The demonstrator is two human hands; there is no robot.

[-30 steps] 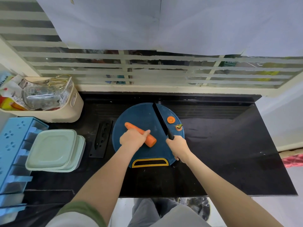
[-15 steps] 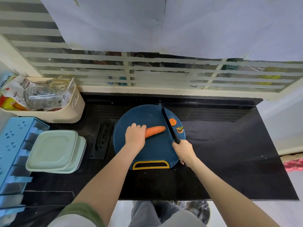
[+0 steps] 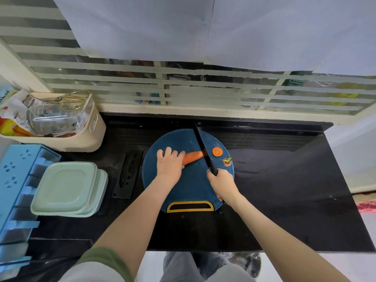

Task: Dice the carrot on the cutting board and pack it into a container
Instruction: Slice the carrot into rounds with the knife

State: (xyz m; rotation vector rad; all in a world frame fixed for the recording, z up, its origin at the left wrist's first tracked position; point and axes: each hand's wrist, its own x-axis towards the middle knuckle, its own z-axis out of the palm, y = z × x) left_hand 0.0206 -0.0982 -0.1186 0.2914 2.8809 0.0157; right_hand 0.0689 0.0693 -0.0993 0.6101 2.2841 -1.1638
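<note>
Carrot: the orange tapered carrot (image 3: pixel 192 157) lies on the round dark-blue plastic cutting board (image 3: pixel 189 189), its long axis running left to right.
Left hand: the left hand (image 3: pixel 169 165) curls over the carrot's left part, pinning it.
Right hand: the right hand (image 3: pixel 221 183) is clamped on the black kitchen knife (image 3: pixel 200 145), near and right of the carrot.
Key relation: the blade crosses the carrot's right end almost square, so the next slice likely falls rightward.
Container: the pale green lidded containers (image 3: pixel 67 188) are stacked well left on the black counter (image 3: pixel 284 180).
</note>
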